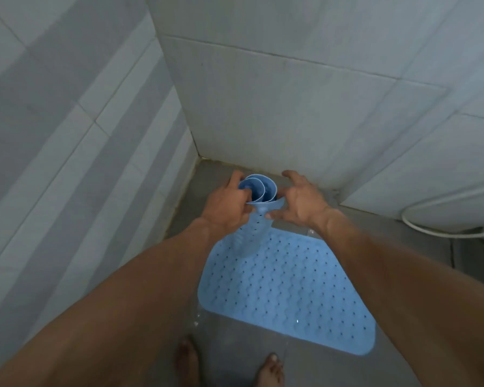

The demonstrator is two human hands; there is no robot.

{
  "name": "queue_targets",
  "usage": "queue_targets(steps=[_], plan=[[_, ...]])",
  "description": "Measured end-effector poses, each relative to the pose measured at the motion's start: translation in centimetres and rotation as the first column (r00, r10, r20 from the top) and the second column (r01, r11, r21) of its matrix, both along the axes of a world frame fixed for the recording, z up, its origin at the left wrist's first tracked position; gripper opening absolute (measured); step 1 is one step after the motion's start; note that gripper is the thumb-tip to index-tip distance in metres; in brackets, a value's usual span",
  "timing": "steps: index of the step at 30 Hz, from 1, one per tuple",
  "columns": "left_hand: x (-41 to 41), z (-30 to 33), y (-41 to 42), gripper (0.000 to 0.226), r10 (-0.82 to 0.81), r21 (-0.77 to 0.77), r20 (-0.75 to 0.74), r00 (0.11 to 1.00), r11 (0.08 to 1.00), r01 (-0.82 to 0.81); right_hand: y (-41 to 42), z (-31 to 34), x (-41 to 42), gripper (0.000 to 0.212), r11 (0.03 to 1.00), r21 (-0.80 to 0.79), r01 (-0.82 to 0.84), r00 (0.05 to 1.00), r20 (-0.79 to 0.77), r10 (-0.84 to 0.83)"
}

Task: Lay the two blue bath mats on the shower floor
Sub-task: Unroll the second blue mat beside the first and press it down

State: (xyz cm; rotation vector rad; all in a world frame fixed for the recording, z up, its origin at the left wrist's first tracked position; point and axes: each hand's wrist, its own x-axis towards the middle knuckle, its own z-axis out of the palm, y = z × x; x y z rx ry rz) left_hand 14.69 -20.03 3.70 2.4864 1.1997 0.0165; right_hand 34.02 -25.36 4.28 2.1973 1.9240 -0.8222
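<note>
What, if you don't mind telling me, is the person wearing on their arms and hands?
Nothing that shows: the left hand and right hand are bare, with no gloves, and no rings, watch or bracelet can be seen. Both forearms are uncovered up to the picture's edge, with no sleeves in view. The feet at the bottom are bare too.

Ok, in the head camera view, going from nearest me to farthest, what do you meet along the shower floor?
Bare feet → flat blue mat on the wet grey floor → rolled blue mat held upright by the left hand and right hand → tiled corner wall.
</note>
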Motion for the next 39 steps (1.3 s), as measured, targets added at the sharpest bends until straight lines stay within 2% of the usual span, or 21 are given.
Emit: queue_targets(steps=[2,5,8,9,12,15,18,20,22,24,27,31,33,36,39], plan=[[-0.2,0.6,-2.6,0.022,0.009,-0.01,-0.005,1.0,1.0,-0.01,-2.2,1.0,-0.4,0.04,0.996,-0.015,-0.088,0.995,0.042,0.088],[-1.2,0.4,-6.1,0.025,0.023,0.002,0.001,1.0,1.0,-0.023,-6.4,3.1,-1.5,0.019,0.99,-0.022,-0.137,0.991,0.001,0.137],[-2.5,0.0,-9.3,0.028,0.026,-0.029,0.059,0.998,0.999,-0.025,-9.8,4.7,-2.3,0.038,0.993,0.03,-0.116,0.993,-0.032,0.117],[-2.8,-0.1,-10.4,0.028,0.022,-0.038,0.076,0.997,0.999,-0.019,-10.7,5.2,-2.5,0.038,0.994,0.048,-0.103,0.994,-0.039,0.105],[-3.2,0.3,-14.0,0.028,0.055,-0.028,0.131,0.99,0.998,-0.052,-13.2,6.7,-3.1,0.019,0.996,0.06,-0.073,0.995,-0.064,0.077],[-3.3,0.9,-17.1,0.024,0.097,-0.007,0.162,0.982,0.995,-0.098,-15.9,8.3,-3.2,0.016,0.997,0.036,-0.069,0.995,-0.075,0.071],[-3.3,1.5,-19.1,0.026,-0.008,-0.06,0.204,0.979,0.998,0.021,-18.9,9.7,-2.4,0.014,0.998,0.012,-0.061,0.997,-0.045,0.061],[-3.4,1.7,-19.8,0.031,-0.031,-0.162,0.237,0.971,0.984,0.071,-20.7,10.4,-1.6,0.013,0.999,0.009,-0.034,0.998,-0.042,0.035],[-3.7,1.8,-20.4,0.037,0.015,-0.268,0.196,0.981,0.963,0.039,-22.4,11.4,-0.3,0.014,0.999,0.027,0.02,0.999,-0.046,-0.019],[-4.1,1.5,-20.9,0.037,0.032,-0.285,0.119,0.992,0.958,0.003,-23.9,12.8,1.6,0.014,0.996,0.047,0.074,0.996,-0.045,-0.072],[-3.8,1.3,-22.5,0.022,0.014,-0.331,0.064,0.998,0.944,0.008,-26.1,14.7,4.6,0.009,0.995,0.07,0.065,0.997,-0.034,-0.063],[-1.7,1.0,-26.0,0.024,0.05,-0.265,-0.008,0.999,0.963,-0.05,-29.6,16.0,8.1,0.008,0.989,0.122,0.087,0.996,-0.04,-0.083],[-1.8,0.4,-27.6,0.03,0.124,-0.266,-0.059,0.99,0.954,-0.136,-31.6,16.3,10.3,0.012,0.976,0.151,0.159,0.985,-0.091,-0.146],[-4.2,-0.6,-30.3,0.023,0.141,-0.28,-0.18,0.974,0.942,-0.188,-34.5,17.2,13.8,0.02,0.928,0.239,0.286,0.954,-0.16,-0.253],[-6.8,-2.1,-33.1,0.01,0.238,-0.291,-0.077,0.968,0.923,-0.25,-36.6,17.5,16.2,0.022,0.859,0.317,0.402,0.914,-0.19,-0.358]])
